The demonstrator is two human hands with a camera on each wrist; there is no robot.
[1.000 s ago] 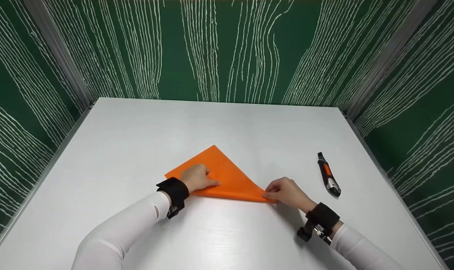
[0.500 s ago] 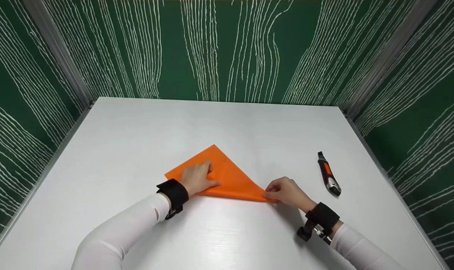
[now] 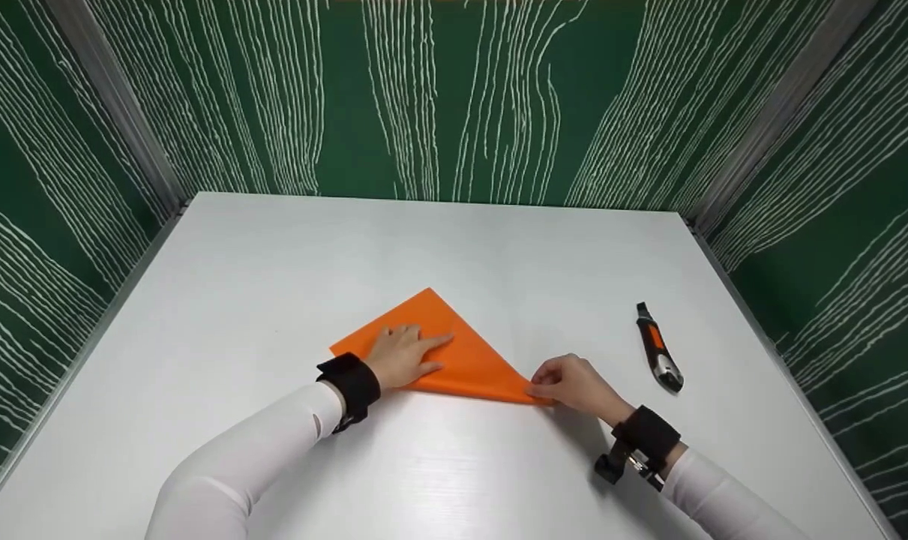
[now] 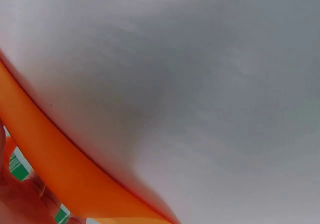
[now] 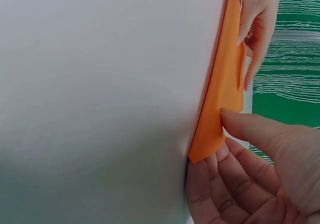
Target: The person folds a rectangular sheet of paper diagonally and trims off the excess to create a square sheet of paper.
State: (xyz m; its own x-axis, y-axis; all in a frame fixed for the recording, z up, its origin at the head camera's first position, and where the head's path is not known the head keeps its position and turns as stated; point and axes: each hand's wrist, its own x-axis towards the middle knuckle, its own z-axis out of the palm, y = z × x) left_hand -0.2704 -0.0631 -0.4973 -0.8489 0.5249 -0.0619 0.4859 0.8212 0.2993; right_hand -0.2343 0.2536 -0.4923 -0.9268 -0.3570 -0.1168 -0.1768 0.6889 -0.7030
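Note:
A sheet of orange paper [image 3: 461,360], folded into a triangle, lies on the white table with one point facing away from me. My left hand [image 3: 403,358] rests on its left part with fingers spread, covering some of the near fold. At the right corner my right hand [image 3: 571,384] pinches the paper between thumb and fingers. The right wrist view shows the thumb [image 5: 260,129] on top of the orange corner [image 5: 207,146] and fingers beneath it. In the left wrist view the paper's folded edge [image 4: 75,169] runs diagonally, with part of the left hand [image 4: 20,199] behind it.
A black and orange utility knife [image 3: 659,349] lies on the white table [image 3: 439,240] to the right, beyond my right hand. Green walls [image 3: 349,97] with white wavy lines and grey corner posts [image 3: 120,97] stand around the table's back and sides.
My left hand has shifted slightly to the right over the paper, its fingers spreading from a closer pose with the index finger now extended. The right hand keeps its pinch at the corner.

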